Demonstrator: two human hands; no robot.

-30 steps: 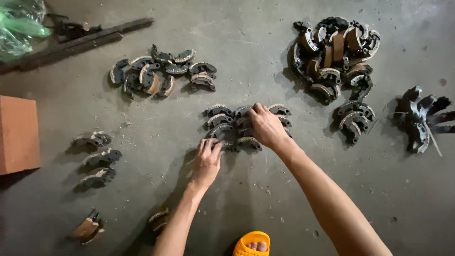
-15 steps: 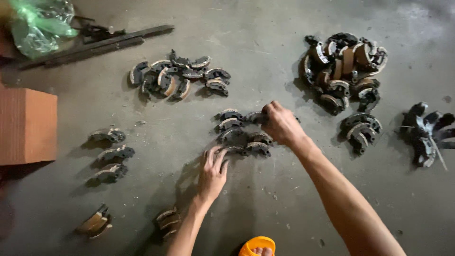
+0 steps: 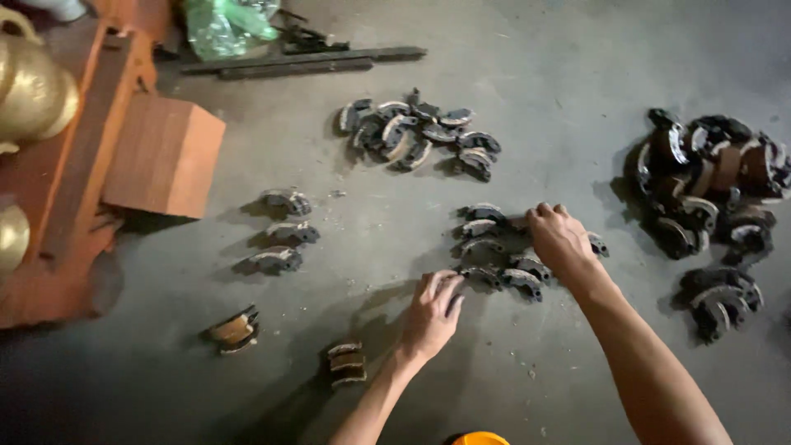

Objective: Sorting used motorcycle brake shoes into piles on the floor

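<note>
On a grey concrete floor lies a small cluster of curved dark metal brake shoes (image 3: 486,239) in rows. My right hand (image 3: 559,239) rests palm down on the right side of that cluster, fingers curled over the pieces beneath it. My left hand (image 3: 432,309) lies flat on the floor just below the cluster, fingertips touching the lowest shoe (image 3: 480,276). Whether either hand grips a piece is hidden by the fingers.
Another pile of shoes (image 3: 416,136) lies farther away, a large heap (image 3: 713,185) at right. Three single shoes (image 3: 280,231) sit at left, two more (image 3: 235,330) near. A brown block (image 3: 165,156), orange wooden frame (image 3: 74,189), metal bars (image 3: 305,62) and green bag (image 3: 222,25) stand at the far left.
The view has swung left, bringing the wooden frame into sight. My right hand has settled flat on the right of the cluster. My left hand stays below it.
</note>
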